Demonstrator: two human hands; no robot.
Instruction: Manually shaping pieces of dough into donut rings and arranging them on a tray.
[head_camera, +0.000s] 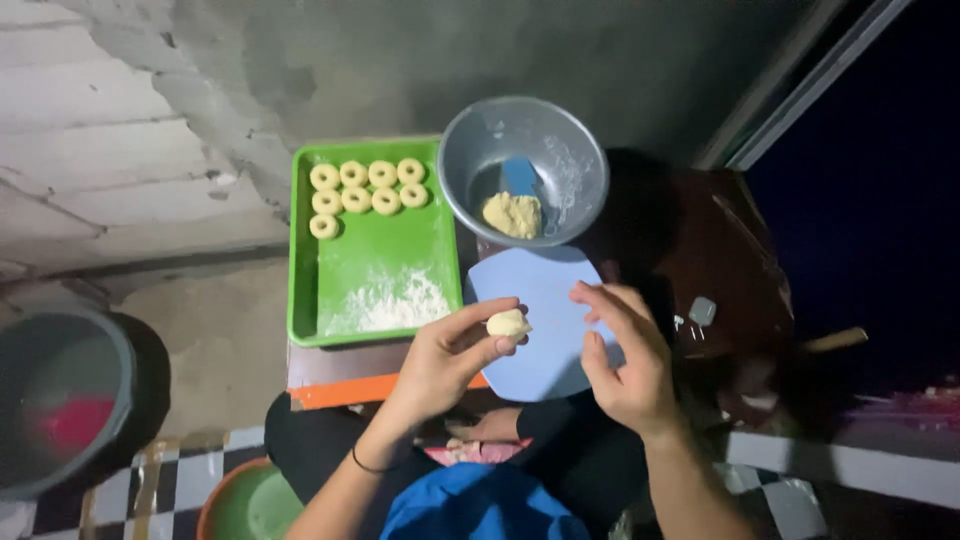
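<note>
**Dough lump held over blue board**

Blue cloth (480, 505) lies nearest the cam, at the bottom edge, over the person's lap. Just above it the two forearms are seen rising into frame.

L hand (447, 352) is closed on a small pale dough lump (508, 323); the lump is pinched betw. thumb and fingertips and is held up over the blue cutting board (540, 290). A thin dark band is worn at the L wrist. R hand (625, 355) is held loose and released, fingers curved, palm turned toward the lump; nothing is gripped by it, and it is kept just beside the lump w/o touching it.

Behind the board a grey metal bowl (523, 170) is set, w/ a mass of yellowish dough (513, 214) and a blue scraper (519, 176) inside. Beside the bowl, to the left, a green tray (370, 245) is placed; nine ring-shaped dough pieces (362, 187) are lined up at its far end, and a patch of white flour (395, 302) is spread at its near end.

At far left a dark bucket (65, 400) is seen on the floor, and a green basin w/ an orange rim (250, 503) at the bottom edge. A small grey object (702, 311) lies on the dark surface right of the board; its kind cannot be told.
</note>
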